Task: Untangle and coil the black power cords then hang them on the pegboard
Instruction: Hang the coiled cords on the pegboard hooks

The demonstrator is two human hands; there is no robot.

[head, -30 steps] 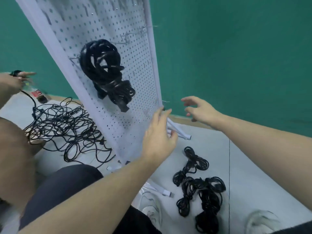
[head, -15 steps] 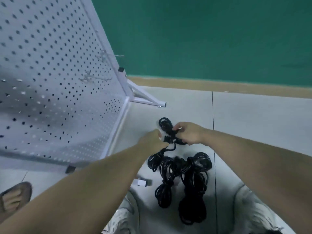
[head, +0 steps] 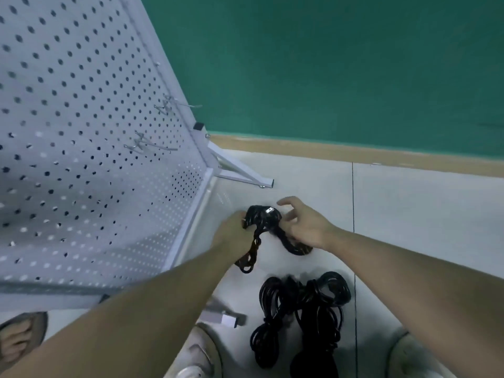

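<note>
My left hand (head: 231, 236) grips one end of a coiled black cord (head: 263, 227), fingers curled round the bundle. My right hand (head: 305, 227) holds the other side of the same coil with its lower fingers, while the index finger and thumb are spread loose above it. The coil is now lifted clear of the floor (head: 409, 214), its two looped ends hanging down between my hands. Half a second ago both hands were only closing on it where it lay; a second ago they were up at the pegboard (head: 95, 132), where one coil already hung.

Judgement: pick-up of the next coil is complete; the hang step follows. Two bare hooks (head: 152, 144) project from the board's lower right area, near the hands. One loop must be opened enough to pass over a hook.

The remaining cords (head: 300, 309) lie bundled on the floor just beside my shoes (head: 196, 356).
</note>
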